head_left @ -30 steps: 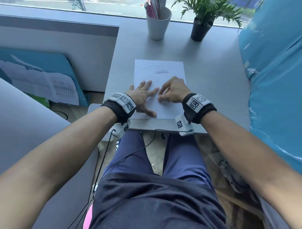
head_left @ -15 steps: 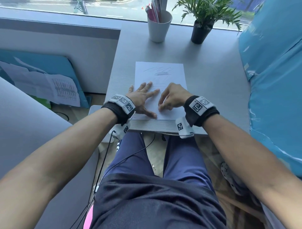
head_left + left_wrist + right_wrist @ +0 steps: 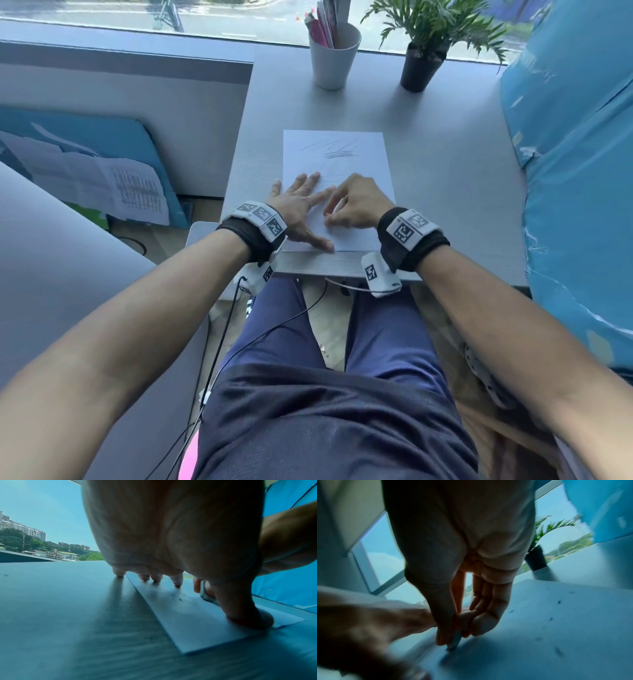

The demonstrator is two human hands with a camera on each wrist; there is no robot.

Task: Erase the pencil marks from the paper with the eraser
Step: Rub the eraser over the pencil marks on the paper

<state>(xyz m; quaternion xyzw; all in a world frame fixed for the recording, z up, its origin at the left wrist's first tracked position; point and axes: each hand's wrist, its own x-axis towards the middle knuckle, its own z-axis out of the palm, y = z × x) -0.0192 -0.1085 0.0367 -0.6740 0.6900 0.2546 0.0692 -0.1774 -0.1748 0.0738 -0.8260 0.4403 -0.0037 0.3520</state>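
Note:
A white sheet of paper (image 3: 356,161) lies on the grey table (image 3: 445,192), with pencil scribbles (image 3: 339,150) near its far end. My left hand (image 3: 308,212) lies flat on the sheet's near left part, fingers spread, and presses it down (image 3: 176,580). Just to its right, my right hand (image 3: 337,214) pinches a small eraser (image 3: 207,596) between thumb and fingers. The eraser's tip (image 3: 453,645) touches the paper's lower half. In the head view the eraser is hidden by the fingers.
A white cup of pens (image 3: 337,54) and a potted plant (image 3: 424,58) stand at the table's far end. A blue plastic-wrapped bulk (image 3: 575,171) borders the table's right side. Dark eraser crumbs (image 3: 558,651) dot the paper. The table's near edge (image 3: 325,267) is just behind my wrists.
My right hand has slid a little toward me and leftward over the paper with the eraser. The left hand has stayed flat in the same place.

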